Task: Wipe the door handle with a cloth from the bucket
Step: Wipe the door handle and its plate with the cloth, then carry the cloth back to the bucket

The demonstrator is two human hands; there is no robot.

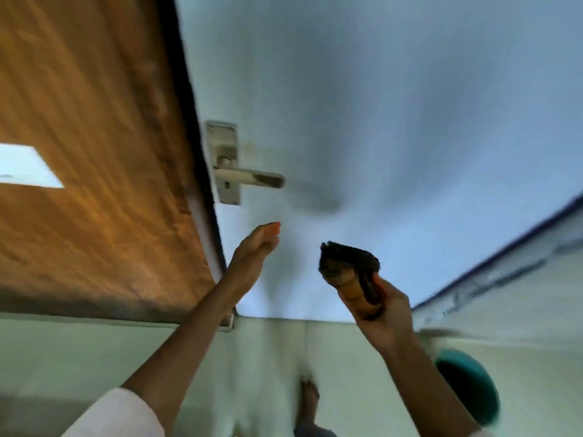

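Right hand point(383, 305) up in front of the white door point(378, 105), grip curled tight round a dark bunched cloth point(348, 263), the wad sticking out above the fingers and clear of the door face as far as the blur lets me judge. Left hand point(254, 250) is raised too, fingers straight and together, holding nothing, fingertips just below the door handle point(249, 178) and not touching it. The handle is a metal lever on a plate, lever pointing right, sitting close to the door's left edge. That edge runs alongside a dark strip and the brown wooden panel point(94, 152) to the left, so there's little room on that side; to the right of the lever the door face is open and bare, and the cloth hangs below and right of it, well apart. Down at lower right, the green rim of the bucket point(470, 386) on the pale floor point(268, 357), beside the right forearm. A bare foot point(309, 402) shows on the floor between the arms.
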